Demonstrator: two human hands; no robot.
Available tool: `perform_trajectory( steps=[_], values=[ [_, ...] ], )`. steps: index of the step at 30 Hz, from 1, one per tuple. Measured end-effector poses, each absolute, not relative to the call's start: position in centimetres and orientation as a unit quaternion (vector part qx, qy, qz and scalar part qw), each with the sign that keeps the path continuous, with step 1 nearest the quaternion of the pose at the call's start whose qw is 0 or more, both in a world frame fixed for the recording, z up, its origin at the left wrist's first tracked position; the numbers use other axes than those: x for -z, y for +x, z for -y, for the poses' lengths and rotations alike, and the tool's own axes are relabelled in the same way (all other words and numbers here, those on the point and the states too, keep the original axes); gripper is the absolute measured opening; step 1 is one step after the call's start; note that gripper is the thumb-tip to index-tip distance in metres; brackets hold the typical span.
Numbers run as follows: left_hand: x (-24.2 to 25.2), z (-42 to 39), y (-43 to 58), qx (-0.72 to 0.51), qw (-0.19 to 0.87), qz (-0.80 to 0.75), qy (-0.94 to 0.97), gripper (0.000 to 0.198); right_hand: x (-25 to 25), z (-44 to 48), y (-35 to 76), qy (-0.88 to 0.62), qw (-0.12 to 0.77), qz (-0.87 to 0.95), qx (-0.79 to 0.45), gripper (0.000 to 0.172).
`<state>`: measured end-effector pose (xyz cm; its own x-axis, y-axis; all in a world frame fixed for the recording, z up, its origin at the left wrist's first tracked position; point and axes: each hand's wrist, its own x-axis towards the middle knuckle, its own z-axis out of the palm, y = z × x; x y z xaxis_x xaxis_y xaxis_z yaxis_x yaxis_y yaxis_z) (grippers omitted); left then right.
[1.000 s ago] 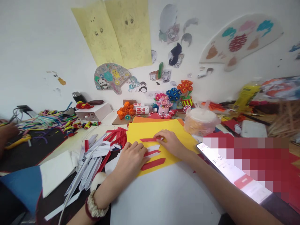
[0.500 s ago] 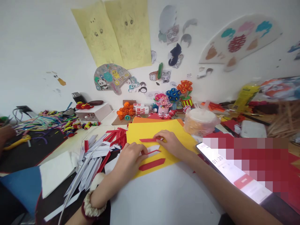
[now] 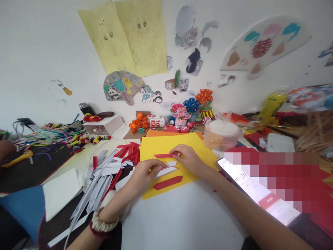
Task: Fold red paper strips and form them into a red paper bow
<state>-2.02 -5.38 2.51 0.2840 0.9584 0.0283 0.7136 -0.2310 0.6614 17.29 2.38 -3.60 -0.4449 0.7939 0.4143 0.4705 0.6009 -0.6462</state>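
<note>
A yellow paper sheet (image 3: 161,144) lies in front of me with several pointed strips on it. My left hand (image 3: 142,175) pinches the left end of a white strip (image 3: 166,171), fingers closed on it. My right hand (image 3: 189,159) rests on the sheet, fingertips pressing the right end of the top red strip (image 3: 162,156). Another red strip (image 3: 168,182) lies loose just below the white one.
A heap of white and red strips (image 3: 104,173) lies to the left. A phone (image 3: 257,194) with a lit screen sits right of my right arm. A lidded plastic cup (image 3: 223,133), paper flowers (image 3: 192,104) and pipe cleaners (image 3: 59,133) crowd the back. Another person's hand (image 3: 5,149) shows at far left.
My left hand has slid left off the strips and curled into a pinch on the white strip, lifting its end. My right hand has stayed on the top red strip.
</note>
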Motion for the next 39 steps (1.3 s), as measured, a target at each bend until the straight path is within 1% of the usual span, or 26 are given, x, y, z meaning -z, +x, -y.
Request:
perform_trajectory(
  steps=[4, 10, 12, 15, 27, 32, 35, 39],
  values=[
    [-2.3, 3.8, -2.6, -0.223, 0.238, -0.576, 0.750, 0.029, 3.6, -2.4, 17.3, -0.381, 0.355, 0.825, -0.218, 0.015],
    [-2.1, 1.3, -2.7, -0.194, 0.359, -0.568, 0.715, 0.031, 3.7, -2.5, 17.2, -0.387, 0.356, 0.823, -0.213, 0.015],
    [-2.0, 1.2, -2.5, -0.189, 0.377, -0.564, 0.710, 0.033, 3.8, -2.6, 17.3, -0.383, 0.356, 0.825, -0.213, 0.015],
    [-1.9, 1.1, -2.3, -0.194, 0.374, -0.565, 0.709, 0.032, 3.8, -2.6, 17.3, -0.381, 0.356, 0.827, -0.209, 0.016],
    [-0.3, 0.1, -3.2, -0.185, 0.273, -0.570, 0.752, 0.024, 3.8, -2.6, 17.3, -0.385, 0.357, 0.822, -0.219, 0.017],
    [-0.7, 0.7, -2.9, -0.159, 0.197, -0.584, 0.772, 0.020, 3.8, -2.7, 17.2, -0.385, 0.356, 0.823, -0.219, 0.016],
    [-1.5, 1.4, -2.6, -0.171, 0.148, -0.590, 0.775, 0.018, 3.8, -2.7, 17.2, -0.386, 0.355, 0.823, -0.218, 0.015],
    [-2.5, 2.9, -1.8, -0.172, 0.068, -0.557, 0.809, 0.020, 3.7, -2.6, 17.3, -0.385, 0.356, 0.824, -0.217, 0.014]
  ],
)
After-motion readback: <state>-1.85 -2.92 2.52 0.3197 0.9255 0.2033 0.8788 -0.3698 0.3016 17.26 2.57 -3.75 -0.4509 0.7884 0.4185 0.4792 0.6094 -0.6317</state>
